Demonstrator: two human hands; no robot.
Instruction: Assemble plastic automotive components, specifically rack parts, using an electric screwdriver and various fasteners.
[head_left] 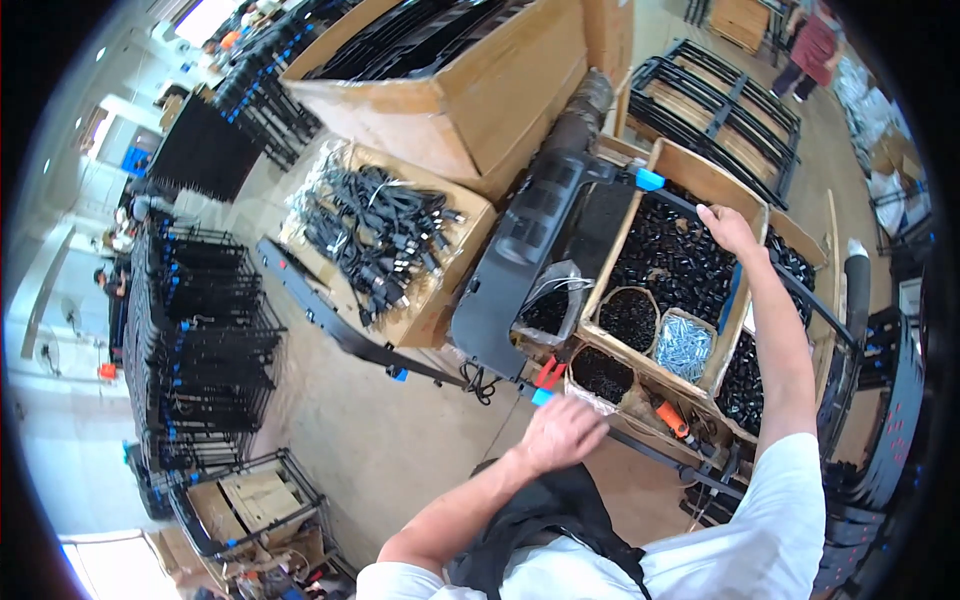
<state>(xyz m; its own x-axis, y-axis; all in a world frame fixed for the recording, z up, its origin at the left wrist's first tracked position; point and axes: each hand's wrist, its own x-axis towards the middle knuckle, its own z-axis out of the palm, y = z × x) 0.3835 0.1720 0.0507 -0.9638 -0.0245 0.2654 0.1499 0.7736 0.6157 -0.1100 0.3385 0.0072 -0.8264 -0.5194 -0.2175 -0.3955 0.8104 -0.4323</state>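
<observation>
On black frame (700, 210): both hands (562, 430) closed.

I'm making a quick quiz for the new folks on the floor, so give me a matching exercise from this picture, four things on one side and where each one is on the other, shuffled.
Things
1. left hand
2. right hand
3. bag of silver screws
4. black cables

Places
A. heaped in the open cardboard box on the left
B. on the far end of the black bar, over the box of black parts
C. in the box of black parts, near corner
D. on the near end of the black bar, by a blue cap

Pairs: 1-D, 2-B, 3-C, 4-A
</observation>
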